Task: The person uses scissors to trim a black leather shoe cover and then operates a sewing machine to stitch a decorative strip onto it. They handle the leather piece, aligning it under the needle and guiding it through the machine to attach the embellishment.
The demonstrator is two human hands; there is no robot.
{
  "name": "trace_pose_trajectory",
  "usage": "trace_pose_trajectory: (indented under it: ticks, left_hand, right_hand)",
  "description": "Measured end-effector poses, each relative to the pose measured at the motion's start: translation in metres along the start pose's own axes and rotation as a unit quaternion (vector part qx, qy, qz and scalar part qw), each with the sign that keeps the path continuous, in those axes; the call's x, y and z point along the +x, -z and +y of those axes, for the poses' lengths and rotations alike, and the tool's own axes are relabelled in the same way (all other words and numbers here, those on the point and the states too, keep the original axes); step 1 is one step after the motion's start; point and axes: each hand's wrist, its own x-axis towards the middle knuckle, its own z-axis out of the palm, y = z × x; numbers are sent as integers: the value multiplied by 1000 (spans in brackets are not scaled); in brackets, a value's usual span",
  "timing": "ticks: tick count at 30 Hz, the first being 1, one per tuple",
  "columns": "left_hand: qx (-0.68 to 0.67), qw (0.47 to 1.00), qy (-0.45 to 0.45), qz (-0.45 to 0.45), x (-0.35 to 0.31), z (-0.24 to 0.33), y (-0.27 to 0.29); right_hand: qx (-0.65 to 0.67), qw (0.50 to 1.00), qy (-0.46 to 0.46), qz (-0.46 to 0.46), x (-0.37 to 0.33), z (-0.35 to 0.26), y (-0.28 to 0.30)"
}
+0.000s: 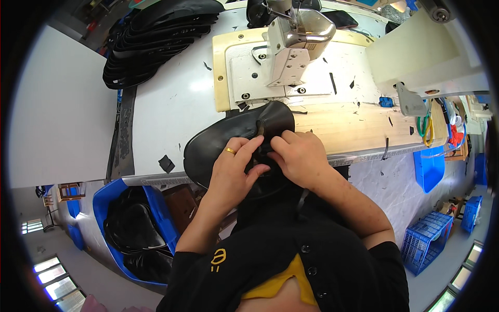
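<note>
A black, smooth, leather-like curved piece (213, 140) lies at the table's front edge, partly hanging over it toward me. My left hand (231, 169), with a gold ring, bends its fingers and thumb around a fold at the near side of the piece. Close beside it, my right hand (299, 156) pinches the piece's inner edge with thumb and curled fingers. A narrow dark strip (261, 128) stands up by the left fingertips. What lies exactly between the fingertips is partly hidden by the hands.
Beyond the piece stands a sewing machine head (291, 57) on a cream-edged plate. A stack of black curved pieces (161, 44) lies at far left. A blue bin (161, 208) holding black pieces stands below left. Scissors (427, 132) and blue crates (427, 242) are at right. Black scraps dot the table.
</note>
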Motion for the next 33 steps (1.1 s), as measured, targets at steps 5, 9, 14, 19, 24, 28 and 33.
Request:
trace_pose_trajectory:
  ticks: [5,9,14,19,24,28,33]
  left_hand:
    - [5,1000,3,17,-5,-15,-7]
    - [-5,1000,-27,11,-7,-19,-6]
    - [3,997,-77,24,-13,-29,-8]
    - [-7,997,-62,41,-14,-27,-10]
    - [-2,996,-75,48,-14,-29,-11]
    - [2,996,-74,42,-14,-28,-10]
    - [10,997,-66,47,-14,-27,-10]
  right_hand:
    - [-7,1000,14,0,1,-1,3]
    - [-8,1000,14,-7,1,0,2]
    - [5,1000,8,-9,1,1,0]
    - [-19,999,42,-10,-3,3,3]
    - [-73,995,66,5,-2,1,-3]
    - [-85,993,76,17,0,-1,-3]
    - [-87,992,87,35,1,2,-4]
